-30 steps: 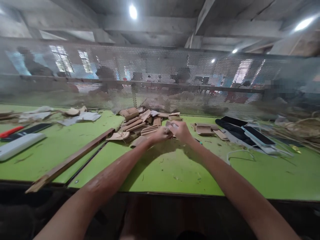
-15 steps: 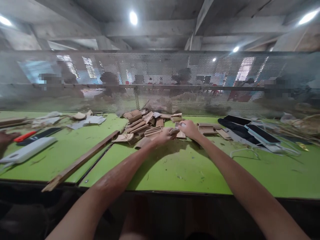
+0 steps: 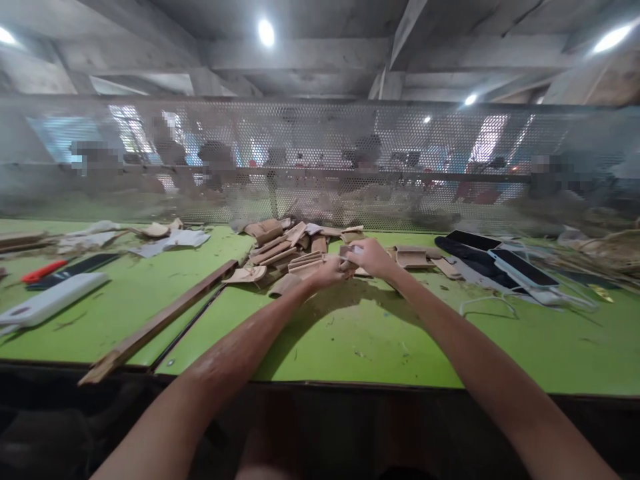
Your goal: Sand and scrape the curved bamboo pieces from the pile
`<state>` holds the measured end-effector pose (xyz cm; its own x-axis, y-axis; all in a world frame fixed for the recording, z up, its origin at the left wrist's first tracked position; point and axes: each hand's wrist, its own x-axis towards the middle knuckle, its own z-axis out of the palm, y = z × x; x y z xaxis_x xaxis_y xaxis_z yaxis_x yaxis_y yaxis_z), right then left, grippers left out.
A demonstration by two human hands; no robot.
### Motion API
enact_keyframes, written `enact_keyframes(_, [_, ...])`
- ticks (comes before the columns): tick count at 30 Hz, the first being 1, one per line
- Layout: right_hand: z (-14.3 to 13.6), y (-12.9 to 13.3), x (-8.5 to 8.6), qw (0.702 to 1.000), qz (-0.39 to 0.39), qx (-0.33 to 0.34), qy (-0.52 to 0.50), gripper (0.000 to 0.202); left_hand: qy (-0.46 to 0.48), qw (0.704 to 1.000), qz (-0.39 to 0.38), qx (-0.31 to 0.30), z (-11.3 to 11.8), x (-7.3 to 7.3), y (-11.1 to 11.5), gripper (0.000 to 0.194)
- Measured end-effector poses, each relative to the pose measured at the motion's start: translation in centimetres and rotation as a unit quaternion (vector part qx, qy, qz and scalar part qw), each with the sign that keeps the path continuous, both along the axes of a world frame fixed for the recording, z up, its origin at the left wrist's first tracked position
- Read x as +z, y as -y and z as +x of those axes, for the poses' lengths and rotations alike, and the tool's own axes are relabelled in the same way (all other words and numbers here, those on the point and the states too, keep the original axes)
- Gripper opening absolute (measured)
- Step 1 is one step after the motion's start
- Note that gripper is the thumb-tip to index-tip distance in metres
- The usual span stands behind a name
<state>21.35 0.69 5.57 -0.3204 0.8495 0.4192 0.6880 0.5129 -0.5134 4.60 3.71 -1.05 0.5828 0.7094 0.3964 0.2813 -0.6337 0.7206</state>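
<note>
Head view: both hands are up close, just by the front of the pile. R hand (image 3: 373,257) has its fingers bent and pinched on a small pale pc (image 3: 346,251). L hand (image 3: 333,272) has its fingers curled in too, and seems to grip the same pc from its side; the tips are blurry, so can't tell each one. The pc is b/w the two hands, over the green table (image 3: 350,347).

My guess: this step is fine finger work on one pc. The next move would call for a soft pinch w/ both hands, so the pc doesn't bend or slip.

The pile of tan curled strips (image 3: 270,252) is by L hand. More tan strips (image 3: 411,257) lie past R hand, nr the black cloth (image 3: 470,259) & the phone in a pale blue case (image 3: 527,268). A long wood stick (image 3: 165,313) lies aslant on the L side.

Containers: can't make out a box or tub for sure, so can't say what's in one.
</note>
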Motion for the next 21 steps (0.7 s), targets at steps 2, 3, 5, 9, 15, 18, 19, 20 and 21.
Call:
enact_keyframes(2, [0.0,0.2,0.2,1.0,-0.016,0.016,0.007,0.022,-0.001,1.0,0.006,0.005,0.1,-0.3,-0.3,0.022])
enact_keyframes(3, [0.2,0.2,0.2,1.0,-0.022,0.01,0.011,0.022,-0.007,1.0,0.006,0.006,0.1,-0.5,-0.4,0.022])
enact_keyframes(5, [0.6,0.1,0.3,0.999,-0.035,-0.012,0.014,0.02,-0.023,1.0,0.001,0.005,0.1,-0.6,-0.6,0.023])
enact_keyframes(9, [0.8,0.2,0.5,0.999,-0.03,0.006,0.012,0.022,-0.019,1.0,0.003,-0.022,-0.1,-0.7,-0.9,0.025])
enact_keyframes(15, [1.1,0.1,0.5,0.999,-0.038,-0.012,0.014,0.023,-0.015,0.999,0.014,-0.026,-0.2,-0.4,-0.8,0.02])
enact_keyframes(18, [1.0,0.2,0.6,0.999,-0.043,-0.009,0.012,0.024,-0.041,0.999,-0.003,-0.019,-0.3,0.0,-0.6,0.025])
enact_keyframes(19, [0.9,0.3,0.7,0.999,-0.043,0.004,0.011,0.024,-0.047,0.999,-0.01,-0.015,-0.3,0.1,-0.5,0.026])
enact_keyframes(20, [0.9,0.4,0.7,0.999,-0.044,0.017,0.008,0.024,-0.05,0.999,-0.012,-0.011,-0.3,0.2,-0.3,0.027])
enact_keyframes(21, [1.0,0.4,0.7,0.998,-0.049,0.025,0.006,0.024,-0.051,0.999,-0.011,-0.008,-0.3,0.2,-0.3,0.027])
